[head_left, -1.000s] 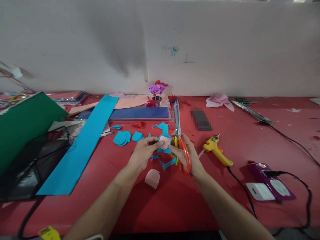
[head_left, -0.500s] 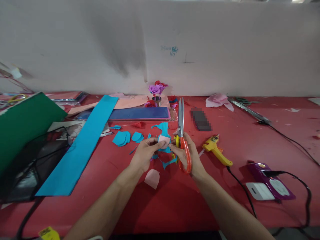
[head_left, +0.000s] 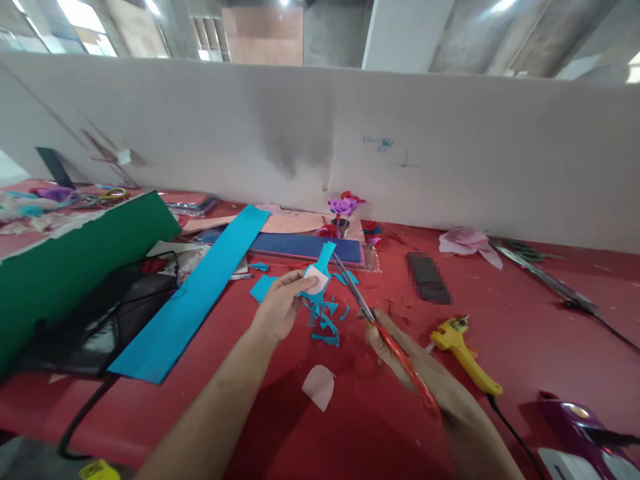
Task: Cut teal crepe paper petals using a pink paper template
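Observation:
My left hand [head_left: 278,308] pinches a small pink paper petal [head_left: 316,280] laid on a piece of blue paper [head_left: 324,259], raised a little over the red table [head_left: 350,427]. My right hand [head_left: 407,360] grips orange-handled scissors [head_left: 380,327]; their blades point up-left toward the blue piece. Blue paper scraps [head_left: 324,319] lie under the hands. A second pink petal [head_left: 320,387] rests on the table nearer to me.
A long blue paper strip [head_left: 195,300], a green sheet [head_left: 65,267] and a black mesh bag [head_left: 100,320] lie at left. A yellow glue gun [head_left: 463,350] and a purple device [head_left: 580,427] lie at right. Paper flowers [head_left: 344,207] stand by the white partition wall [head_left: 320,133].
The view has tilted up and turned. My hands have drawn apart: the left lifted the pink and blue pieces, and the scissors swung from upright to slanting up-left.

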`<state>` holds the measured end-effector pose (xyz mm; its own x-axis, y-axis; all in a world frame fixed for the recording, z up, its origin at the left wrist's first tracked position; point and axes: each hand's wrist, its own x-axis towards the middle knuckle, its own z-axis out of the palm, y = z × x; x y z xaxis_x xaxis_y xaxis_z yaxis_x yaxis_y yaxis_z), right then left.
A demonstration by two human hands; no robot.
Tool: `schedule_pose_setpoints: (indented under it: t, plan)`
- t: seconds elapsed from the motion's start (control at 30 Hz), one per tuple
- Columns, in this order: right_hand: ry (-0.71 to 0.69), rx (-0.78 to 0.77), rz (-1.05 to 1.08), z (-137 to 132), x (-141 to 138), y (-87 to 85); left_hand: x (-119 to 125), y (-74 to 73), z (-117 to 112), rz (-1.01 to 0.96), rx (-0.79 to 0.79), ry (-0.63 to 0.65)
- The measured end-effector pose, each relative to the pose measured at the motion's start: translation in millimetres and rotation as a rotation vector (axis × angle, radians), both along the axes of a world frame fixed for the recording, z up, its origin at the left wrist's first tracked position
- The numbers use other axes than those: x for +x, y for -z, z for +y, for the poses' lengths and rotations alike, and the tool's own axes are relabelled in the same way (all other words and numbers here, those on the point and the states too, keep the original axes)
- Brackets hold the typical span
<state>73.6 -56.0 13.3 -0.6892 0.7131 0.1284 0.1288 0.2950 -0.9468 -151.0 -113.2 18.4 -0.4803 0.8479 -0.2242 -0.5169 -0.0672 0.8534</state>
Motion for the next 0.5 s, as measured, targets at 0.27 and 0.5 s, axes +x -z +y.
schedule_pose_setpoints:
  t: [0.27, 0.5]
  plan:
    - [-0.155, 0.159, -0.182, -9, 0, -0.3, -2, 3.7, -1, 0.044, -0.027, 0.028]
    - [-0.243, 0.008, -0.259, -9, -1, -8.6, -2, 2.8, -2, 0.109, -0.024, 0.08]
